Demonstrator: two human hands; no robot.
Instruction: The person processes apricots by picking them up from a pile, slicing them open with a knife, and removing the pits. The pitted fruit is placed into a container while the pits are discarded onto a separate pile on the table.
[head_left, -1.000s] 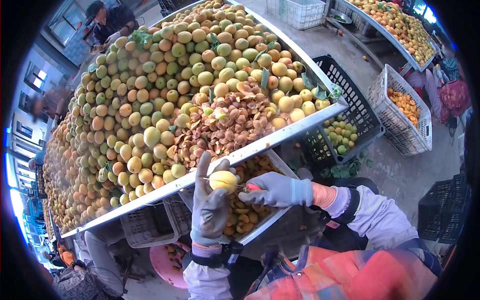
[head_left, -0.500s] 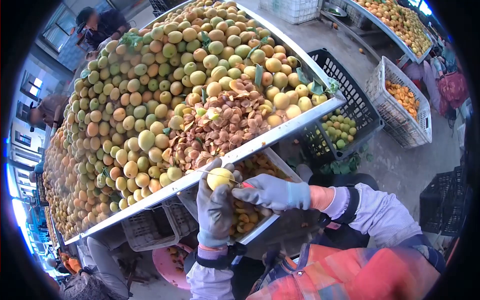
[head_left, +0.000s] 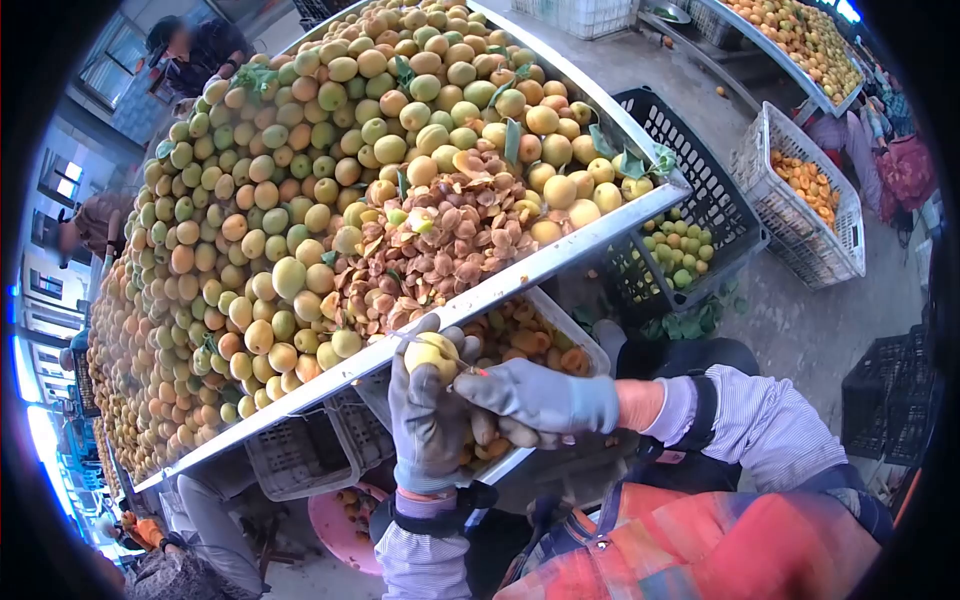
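Observation:
My left hand (head_left: pixel 428 415), in a grey glove, is closed around a yellow apricot (head_left: pixel 431 354) just off the table's metal rim (head_left: pixel 380 352). Close against it on the right, my gloved right hand (head_left: pixel 530 398) has its fingers wrapped round a small tool, of which only a bit of red shows. A thin line crosses the apricot's surface. Beyond the rim lies a heap of brown pits (head_left: pixel 450 240), beside a large pile of whole apricots (head_left: pixel 290 200). Under my hands, a crate (head_left: pixel 592 352) holds halved apricots.
A black crate (head_left: pixel 735 200) with green fruit stands at the right, near a white crate (head_left: pixel 850 235) of orange halves. Below the table are a grey crate (head_left: pixel 300 470) and a pink basin (head_left: pixel 325 530). People stand at the far left.
Both hands have shifted slightly down and left with the apricot. My right hand has turned a little, and its lower fingers now show beneath. The view has moved slightly.

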